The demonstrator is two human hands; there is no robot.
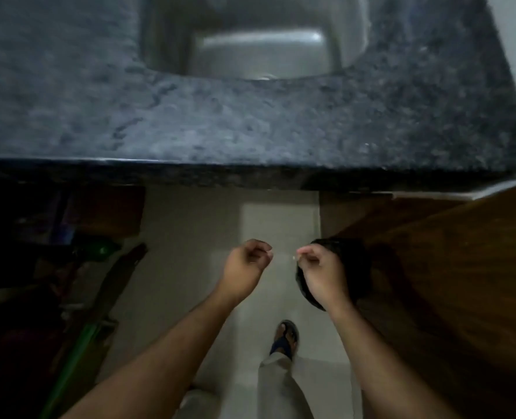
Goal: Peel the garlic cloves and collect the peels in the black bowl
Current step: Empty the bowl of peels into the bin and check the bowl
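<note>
Both hands hang below the counter edge, over the floor. My left hand [246, 260] is curled, its thumb and fingertips pinched on a small pale bit that looks like a garlic clove [269, 253], though it is blurred. My right hand [320, 273] is curled too and pinches a tiny whitish piece of garlic peel [295, 257] at its fingertips. A narrow gap separates the two hands. The black bowl [356, 267] shows tilted right behind my right hand, against the wooden cabinet. What holds the bowl up is hidden by the hand.
A dark speckled granite counter [250, 125] runs across the upper half, with a steel sink [259, 46] set in it. A brown wooden cabinet [450, 282] stands to the right. Dark clutter and a green stick [75, 358] lie to the left. My sandalled foot [287, 337] is on the pale floor tiles.
</note>
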